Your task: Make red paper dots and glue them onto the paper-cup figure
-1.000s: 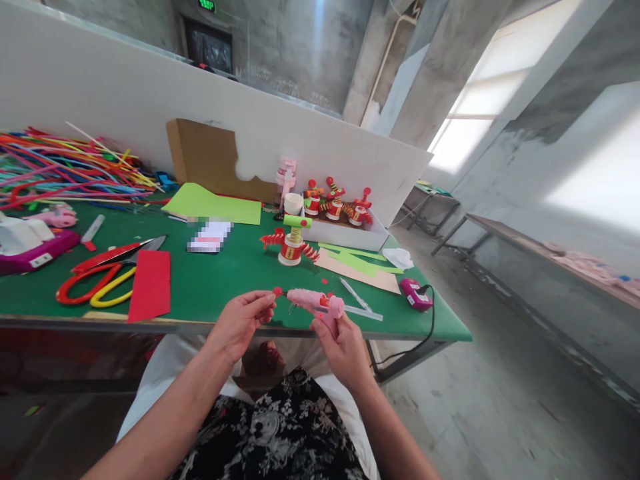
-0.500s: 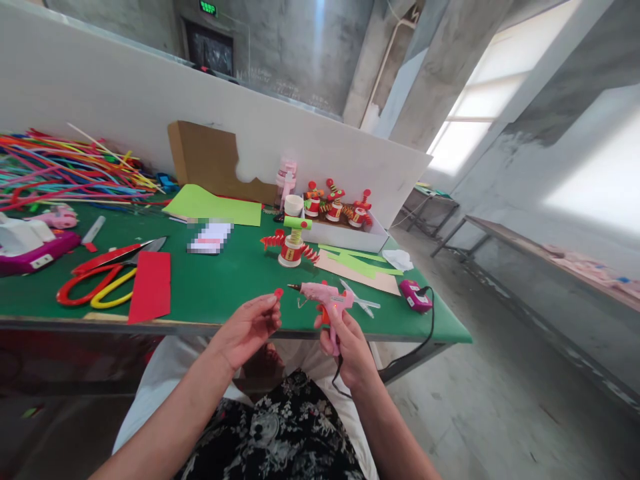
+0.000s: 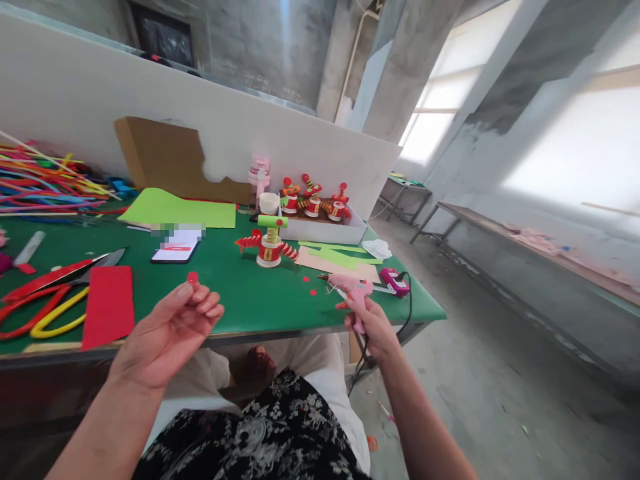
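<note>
Between thumb and fingertips, my left hand pinches a small red paper disc, held up over the table's front edge. My right hand is wrapped round the handle of a pink glue gun, whose nozzle points left, low over the green table. Two more red paper discs lie just left of that nozzle. Beyond both hands stands a paper figure with a red and white cup body, a green tube head and pleated red arms.
Scissors and a red paper piece lie at left, near a phone and green paper. A white box holds several similar figures. A purple power block with a cable sits at right.
My left hand has moved left and up with the red disc, away from the glue gun. My right hand has shifted right with the gun, uncovering two discs. The view has turned right.
</note>
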Demonstrator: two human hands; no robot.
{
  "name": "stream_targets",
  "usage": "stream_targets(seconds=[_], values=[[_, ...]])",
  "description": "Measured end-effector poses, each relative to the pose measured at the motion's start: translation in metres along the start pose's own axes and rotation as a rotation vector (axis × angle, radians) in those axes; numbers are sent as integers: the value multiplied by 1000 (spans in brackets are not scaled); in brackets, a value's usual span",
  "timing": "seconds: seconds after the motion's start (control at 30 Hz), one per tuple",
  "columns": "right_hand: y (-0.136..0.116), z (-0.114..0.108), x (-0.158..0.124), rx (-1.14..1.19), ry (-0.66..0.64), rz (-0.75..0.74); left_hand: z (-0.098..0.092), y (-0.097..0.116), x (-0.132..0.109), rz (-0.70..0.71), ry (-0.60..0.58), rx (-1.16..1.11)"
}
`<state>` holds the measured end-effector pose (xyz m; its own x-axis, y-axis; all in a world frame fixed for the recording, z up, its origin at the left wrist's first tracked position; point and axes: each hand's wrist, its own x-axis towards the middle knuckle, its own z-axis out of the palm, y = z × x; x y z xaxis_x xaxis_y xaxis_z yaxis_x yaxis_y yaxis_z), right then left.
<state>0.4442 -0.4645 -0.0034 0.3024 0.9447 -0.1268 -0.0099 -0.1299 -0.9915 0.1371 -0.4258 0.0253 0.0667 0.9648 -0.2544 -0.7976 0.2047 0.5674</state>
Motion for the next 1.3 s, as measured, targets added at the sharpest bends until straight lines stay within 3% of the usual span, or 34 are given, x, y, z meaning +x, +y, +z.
stream_targets(seconds=[0.1, 0.27, 0.43, 0.6, 0.67, 0.73, 0.83, 0.9, 0.97, 1.07, 1.17, 1.3], values=[[0, -40, 15, -410, 202, -58, -1, 1, 0, -32, 60, -3], [5, -79, 35, -630, 326, -11, 4, -8, 2, -43, 35, 61], [6, -86, 39, -887, 410, -1, 4, -16, 8, -59, 3, 169], [1, -78, 30, -1089, 513, -42, 4, -18, 18, -11, 26, 299], [-1, -64, 27, -1131, 642, -194, 5, -18, 24, 10, 54, 337], [-4, -37, 23, -979, 653, -453, 8, -18, 32, 33, 82, 361], [-11, 27, 19, -670, 403, -746, 15, -19, 45, 66, 108, 397], [-17, 76, 23, -531, 178, -781, 22, -19, 53, 88, 118, 426], [-23, 118, 36, -334, 7, -652, 28, -19, 61, 118, 127, 451], [-30, 160, 67, 92, -217, -262, 36, -18, 75, 183, 142, 463], [-30, 179, 95, 359, -313, -41, 40, -18, 91, 234, 156, 461], [-26, 187, 109, 508, -428, 77, 44, -21, 104, 230, 143, 477]])
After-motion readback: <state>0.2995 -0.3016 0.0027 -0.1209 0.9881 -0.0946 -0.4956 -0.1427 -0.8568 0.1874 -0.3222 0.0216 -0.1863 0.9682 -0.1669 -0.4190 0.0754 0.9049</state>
